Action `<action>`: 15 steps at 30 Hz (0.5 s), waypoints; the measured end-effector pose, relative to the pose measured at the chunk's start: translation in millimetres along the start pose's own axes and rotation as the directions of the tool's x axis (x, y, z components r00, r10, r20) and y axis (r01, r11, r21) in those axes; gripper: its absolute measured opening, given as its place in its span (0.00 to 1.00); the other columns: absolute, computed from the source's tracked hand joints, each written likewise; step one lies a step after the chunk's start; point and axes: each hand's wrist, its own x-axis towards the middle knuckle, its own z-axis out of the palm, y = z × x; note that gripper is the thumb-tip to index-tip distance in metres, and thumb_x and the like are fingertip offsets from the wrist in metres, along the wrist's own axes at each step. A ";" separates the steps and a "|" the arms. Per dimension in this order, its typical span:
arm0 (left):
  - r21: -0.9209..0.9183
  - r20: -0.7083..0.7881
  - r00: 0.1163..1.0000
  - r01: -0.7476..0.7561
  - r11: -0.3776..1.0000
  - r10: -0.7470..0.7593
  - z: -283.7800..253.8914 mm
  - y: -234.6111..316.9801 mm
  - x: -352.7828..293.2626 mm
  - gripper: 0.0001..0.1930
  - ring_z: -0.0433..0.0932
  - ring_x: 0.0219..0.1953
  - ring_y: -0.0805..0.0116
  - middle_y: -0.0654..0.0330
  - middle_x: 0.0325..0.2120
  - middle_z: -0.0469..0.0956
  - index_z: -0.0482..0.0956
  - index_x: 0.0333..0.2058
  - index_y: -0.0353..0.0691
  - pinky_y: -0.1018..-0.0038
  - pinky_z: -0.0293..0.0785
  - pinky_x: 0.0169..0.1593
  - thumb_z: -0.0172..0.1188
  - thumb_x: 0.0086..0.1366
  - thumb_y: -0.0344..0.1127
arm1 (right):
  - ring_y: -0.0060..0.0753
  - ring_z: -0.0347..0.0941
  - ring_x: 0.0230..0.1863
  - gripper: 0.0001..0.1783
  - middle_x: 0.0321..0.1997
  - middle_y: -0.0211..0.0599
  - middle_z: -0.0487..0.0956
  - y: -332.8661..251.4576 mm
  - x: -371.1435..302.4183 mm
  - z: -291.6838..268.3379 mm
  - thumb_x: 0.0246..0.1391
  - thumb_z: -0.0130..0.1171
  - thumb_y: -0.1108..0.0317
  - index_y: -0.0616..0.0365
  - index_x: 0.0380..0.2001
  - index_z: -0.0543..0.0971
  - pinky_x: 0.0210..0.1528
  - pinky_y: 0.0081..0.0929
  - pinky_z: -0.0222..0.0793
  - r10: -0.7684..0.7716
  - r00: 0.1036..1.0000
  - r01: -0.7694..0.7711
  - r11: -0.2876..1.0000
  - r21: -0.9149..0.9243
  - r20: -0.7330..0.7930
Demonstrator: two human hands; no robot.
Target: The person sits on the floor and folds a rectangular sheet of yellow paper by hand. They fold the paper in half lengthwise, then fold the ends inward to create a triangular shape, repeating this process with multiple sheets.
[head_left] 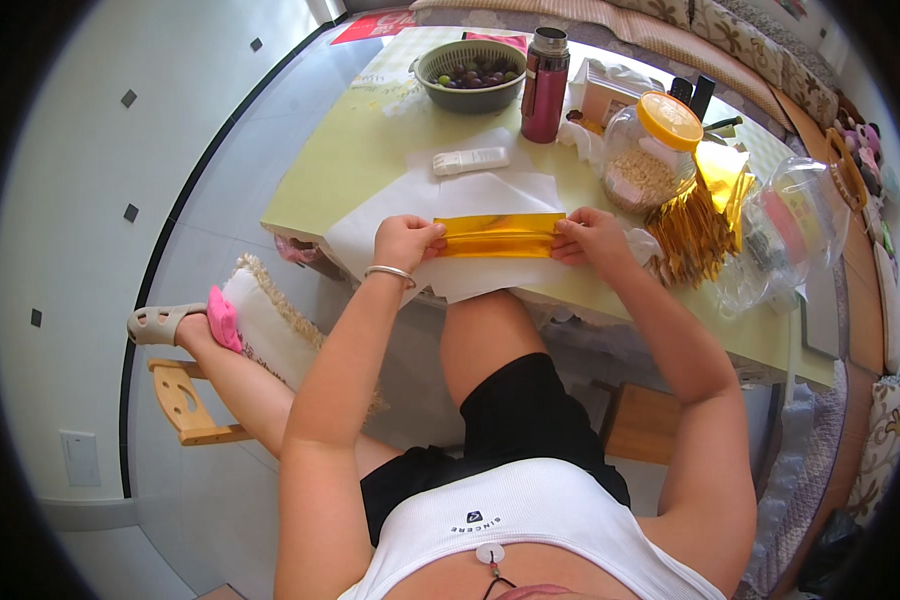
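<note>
Between my two hands a strip of shiny gold foil paper (500, 236) is stretched level, with a crease running along its length. My left hand (408, 243), with a silver bangle at the wrist, pinches the strip's left end. At the right end my right hand (592, 241) grips it between thumb and fingers. Below the strip lie white paper sheets (360, 222) on the pale green tabletop. A white tube-shaped bottle (470, 160) rests on its side just beyond the strip. To the right is a pile of folded gold foil pieces (698, 232).
At the back stand a strainer bowl (470, 98) of grapes and a dark red thermos (545, 88). A yellow-lidded plastic jar (642, 160) and a clear plastic bag (795, 235) flank the foil pile. A small wooden stool (192, 402) stands on the floor at left.
</note>
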 end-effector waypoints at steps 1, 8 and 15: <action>0.038 -0.002 1.000 -0.020 0.999 0.020 0.0 0.2 0.1 0.06 0.84 0.29 0.70 0.58 0.27 0.83 0.82 0.31 0.34 0.78 0.80 0.32 0.67 0.62 0.31 | 0.33 0.83 0.28 0.10 0.30 0.42 0.83 0.6 -0.6 -0.3 0.61 0.62 0.65 0.62 0.35 0.77 0.28 0.26 0.80 -0.010 1.000 0.011 1.000 -0.026 0.008; 0.510 0.013 0.976 -0.193 0.838 0.217 0.7 0.1 -3.5 0.10 0.79 0.23 0.65 0.53 0.22 0.82 0.83 0.25 0.31 0.71 0.75 0.31 0.69 0.55 0.34 | 0.29 0.82 0.25 0.10 0.28 0.41 0.82 2.9 -4.0 -0.4 0.58 0.61 0.67 0.65 0.33 0.79 0.27 0.24 0.79 -0.088 0.996 0.089 0.958 -0.273 0.018; 0.718 0.092 0.908 -0.345 0.605 0.409 6.3 -3.9 -9.4 0.11 0.77 0.39 0.52 0.48 0.31 0.77 0.83 0.24 0.32 0.63 0.75 0.48 0.69 0.55 0.36 | 0.29 0.81 0.22 0.13 0.22 0.41 0.81 1.1 -12.2 -0.4 0.53 0.64 0.65 0.67 0.28 0.81 0.27 0.30 0.75 -0.207 0.978 0.194 0.816 -0.545 0.038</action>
